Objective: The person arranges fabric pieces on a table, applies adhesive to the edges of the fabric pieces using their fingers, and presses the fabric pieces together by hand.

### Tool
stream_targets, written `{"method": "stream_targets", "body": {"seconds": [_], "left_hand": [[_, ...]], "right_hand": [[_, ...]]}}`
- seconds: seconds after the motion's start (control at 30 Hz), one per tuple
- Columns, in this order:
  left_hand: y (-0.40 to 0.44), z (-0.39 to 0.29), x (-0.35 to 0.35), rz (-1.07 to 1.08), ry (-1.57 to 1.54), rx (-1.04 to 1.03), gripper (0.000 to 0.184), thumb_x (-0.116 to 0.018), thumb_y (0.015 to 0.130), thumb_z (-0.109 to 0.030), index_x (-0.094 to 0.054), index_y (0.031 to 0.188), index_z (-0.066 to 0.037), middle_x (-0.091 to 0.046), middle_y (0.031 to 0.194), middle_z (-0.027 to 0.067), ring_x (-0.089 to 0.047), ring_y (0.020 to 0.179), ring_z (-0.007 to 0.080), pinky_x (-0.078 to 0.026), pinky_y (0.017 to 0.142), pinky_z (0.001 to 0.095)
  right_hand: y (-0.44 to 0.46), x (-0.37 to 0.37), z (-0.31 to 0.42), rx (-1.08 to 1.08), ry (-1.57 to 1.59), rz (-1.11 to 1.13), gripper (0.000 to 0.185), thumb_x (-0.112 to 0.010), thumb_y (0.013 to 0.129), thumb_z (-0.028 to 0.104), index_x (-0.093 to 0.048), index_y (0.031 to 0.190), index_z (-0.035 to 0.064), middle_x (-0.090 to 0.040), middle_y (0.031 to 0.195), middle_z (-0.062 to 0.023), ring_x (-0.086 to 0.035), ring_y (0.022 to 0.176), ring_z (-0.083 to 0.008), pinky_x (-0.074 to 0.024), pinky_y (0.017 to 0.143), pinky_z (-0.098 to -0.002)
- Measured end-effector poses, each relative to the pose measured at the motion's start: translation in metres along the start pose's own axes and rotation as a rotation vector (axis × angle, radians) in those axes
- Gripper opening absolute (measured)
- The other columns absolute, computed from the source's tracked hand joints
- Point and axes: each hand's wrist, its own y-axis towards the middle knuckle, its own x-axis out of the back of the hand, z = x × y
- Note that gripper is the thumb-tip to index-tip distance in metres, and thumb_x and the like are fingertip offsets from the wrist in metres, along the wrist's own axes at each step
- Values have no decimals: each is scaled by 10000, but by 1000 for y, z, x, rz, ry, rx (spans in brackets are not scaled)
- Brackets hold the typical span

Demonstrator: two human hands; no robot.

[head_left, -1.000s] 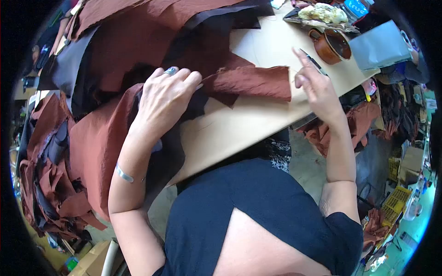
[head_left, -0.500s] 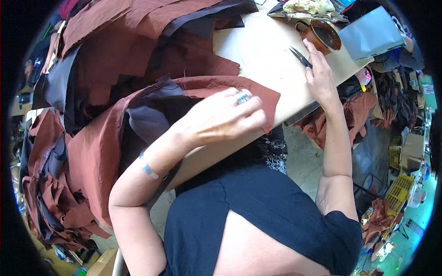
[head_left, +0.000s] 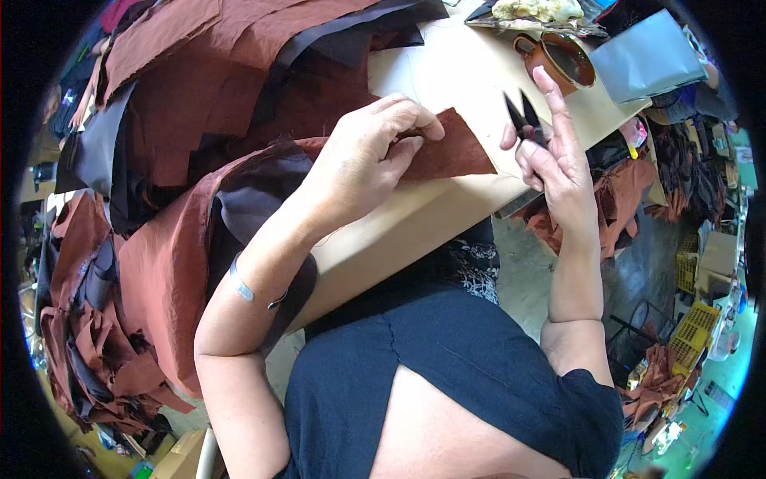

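Note:
My left hand (head_left: 371,156) is closed, with thumb and fingers pinching the edge of a rust-brown fabric piece (head_left: 459,148) whose corner points right across the table. Its exact grip is partly hidden by the fingers. A metal bracelet sits on that forearm. In my right hand (head_left: 558,164) is a small pair of dark thread snips (head_left: 524,120), blades apart and pointing away from me. The index finger stretches out beside them, while the other fingers curl around the handle. Dark lining (head_left: 259,195) shows under the rust-brown cloth near my left forearm.
A brown mug (head_left: 558,64) stands beyond my right hand, beside a grey-blue flat packet (head_left: 648,57). Large layered fabric pieces (head_left: 215,96) cover the table's far left. More cloth hangs at the left (head_left: 88,311) and below the table's right edge (head_left: 618,199). Yellow crates (head_left: 692,335) stand right.
My left hand has moved up and away from the table's near edge, and the fabric's edge has shifted with it. The snips have turned more upright and their blades now show apart.

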Motion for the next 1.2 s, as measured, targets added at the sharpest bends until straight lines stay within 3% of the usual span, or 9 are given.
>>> {"method": "stream_targets", "body": {"seconds": [0.13,0.23,0.27,0.57,0.77,0.9,0.97,1.07,1.2], "left_hand": [[0,5,-3,27,-70,-28,406,-444,727,140,-592,1082,11,-609,1065,122,-568,988,198,-418,881,283],[-1,3,-2,65,-101,-24,543,-414,699,157,-532,1207,6,-584,1135,110,-524,1081,196,-382,942,286],[-1,2,-2,85,-105,-16,588,-409,691,160,-507,1249,4,-574,1159,107,-508,1119,197,-371,966,289],[-3,5,-9,23,-47,-79,729,-440,656,200,-438,1346,-37,-433,1329,121,-471,1169,179,-415,857,234],[-4,-5,-9,22,-47,8,751,-463,655,178,-439,1357,-86,-446,1324,123,-491,1172,204,-423,934,286],[-12,4,-20,-99,652,-407,514,-583,733,-40,-548,1243,-96,-540,1239,87,-530,1090,262,-430,913,381],[-21,-27,-32,57,618,-546,389,-550,776,-126,-588,1160,-81,-606,1116,102,-540,1079,252,-449,884,376],[-46,-35,-59,563,526,-553,319,-534,778,-134,-593,1079,-43,-576,764,41,-585,788,174,-465,760,329],[-44,-43,-41,428,506,-527,321,-544,758,-151,-593,1062,-62,-544,765,16,-586,766,159,-473,771,323]], "right_hand": [[-4,-7,0,71,-145,-14,630,-452,957,422,-231,1467,125,-483,815,-8,-351,637,-41,-329,607,-162],[-6,-11,-10,95,-216,-30,606,-426,969,411,-239,1465,118,-416,757,28,-357,672,-63,-337,652,-179],[-7,-10,-9,64,-193,1,583,-495,957,223,-226,1453,74,-414,718,-8,-402,675,-101,-368,668,-223],[4,-27,-3,105,-458,5,657,-600,879,213,-270,1434,90,-525,628,-92,-528,551,-201,-442,581,-316],[11,-28,-8,169,-497,-15,657,-629,864,218,-302,1422,104,-565,634,-115,-549,547,-221,-458,579,-322],[14,2,-29,169,-776,-231,649,-616,874,225,-295,1433,150,-614,682,-134,-612,618,-267,-480,586,-356],[16,19,-47,173,-1076,-298,628,-597,888,239,-297,1438,189,-654,752,-132,-646,705,-275,-480,593,-379],[28,33,-70,332,-1244,-281,659,-616,857,212,-297,1433,203,-642,952,-197,-633,782,-363,-490,605,-439],[33,34,-65,490,-1329,-258,709,-660,802,184,-312,1419,129,-591,1103,-186,-591,948,-353,-476,794,-436]]}}
